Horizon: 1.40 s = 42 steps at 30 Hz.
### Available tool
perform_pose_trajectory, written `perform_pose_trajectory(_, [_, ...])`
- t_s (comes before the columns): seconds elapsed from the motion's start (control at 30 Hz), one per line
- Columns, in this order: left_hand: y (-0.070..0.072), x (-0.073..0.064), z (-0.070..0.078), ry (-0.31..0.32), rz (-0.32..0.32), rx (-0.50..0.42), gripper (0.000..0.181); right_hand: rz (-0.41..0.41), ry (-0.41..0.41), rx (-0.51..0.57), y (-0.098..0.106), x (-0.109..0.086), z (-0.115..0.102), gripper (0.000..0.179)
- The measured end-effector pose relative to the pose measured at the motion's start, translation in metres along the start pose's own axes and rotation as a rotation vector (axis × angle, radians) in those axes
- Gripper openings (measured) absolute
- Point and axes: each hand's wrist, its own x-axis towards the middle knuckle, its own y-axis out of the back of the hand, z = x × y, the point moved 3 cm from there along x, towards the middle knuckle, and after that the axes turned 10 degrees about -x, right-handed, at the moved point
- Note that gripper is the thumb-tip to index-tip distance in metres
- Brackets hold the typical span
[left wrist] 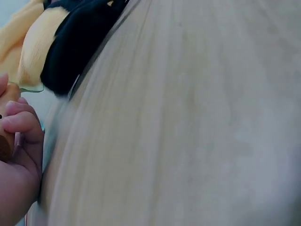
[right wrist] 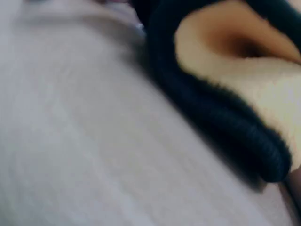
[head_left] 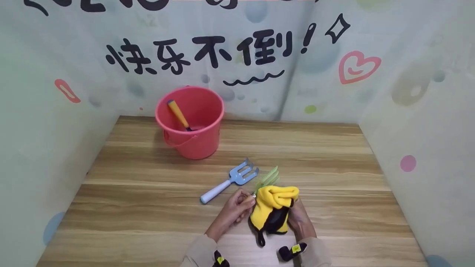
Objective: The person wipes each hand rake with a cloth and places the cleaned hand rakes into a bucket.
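My left hand (head_left: pixel 239 205) grips a small garden fork (head_left: pixel 271 177) by its wooden handle (left wrist: pixel 8 106); pale green tines point away from me, partly behind the cloth. A yellow and black cloth (head_left: pixel 264 211) with a black hanging loop is bunched up beside that hand. My right hand (head_left: pixel 300 217) holds the cloth from its right side, its fingers mostly hidden behind the folds. In the right wrist view the cloth's thick black edging (right wrist: pixel 211 110) curls close over the table. A blue hand fork (head_left: pixel 237 178) with a pale handle lies just beyond my left hand.
A pink bucket (head_left: pixel 202 142) stands at the back left of the wooden table (head_left: pixel 326 159), its handle hanging at the front. Inside leans a tool with a yellow handle (head_left: pixel 177 114). A printed fabric backdrop (head_left: pixel 259 96) encloses the table's back and sides.
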Motion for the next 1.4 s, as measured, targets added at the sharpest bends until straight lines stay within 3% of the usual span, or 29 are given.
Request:
perform_pose_trajectory(0.2, [-0.002,-0.001,-0.002,-0.045,-0.06,0.065,0.027,0.146,0.067,-0.082,-0.006,0.005,0.002,0.007])
perform_pose_trajectory(0.37, [-0.001,-0.003,-0.002,-0.058,-0.057,0.121,0.028,0.338,0.163,-0.212,-0.01,0.01,0.003,0.013])
perform_pose_trajectory(0.47, [-0.001,-0.005,-0.001,-0.057,-0.052,0.117,0.026,0.443,0.172,-0.262,-0.012,0.012,0.005,0.017])
perform_pose_trajectory(0.73, [-0.002,-0.017,0.017,-0.069,-0.091,0.093,0.023,0.646,0.168,-0.236,-0.011,0.011,0.006,0.033])
perform_pose_trajectory(1.1, [0.011,-0.008,0.0,-0.074,-0.107,0.113,0.025,0.74,0.109,-0.177,-0.006,0.011,0.003,0.039])
perform_pose_trajectory(1.27, [0.012,-0.009,-0.001,-0.082,-0.139,0.106,0.027,0.767,0.133,-0.167,0.006,0.013,-0.003,0.044])
perform_pose_trajectory(1.4, [0.014,-0.008,-0.001,-0.049,-0.18,0.021,0.024,0.773,0.135,-0.078,0.014,0.014,-0.006,0.045])
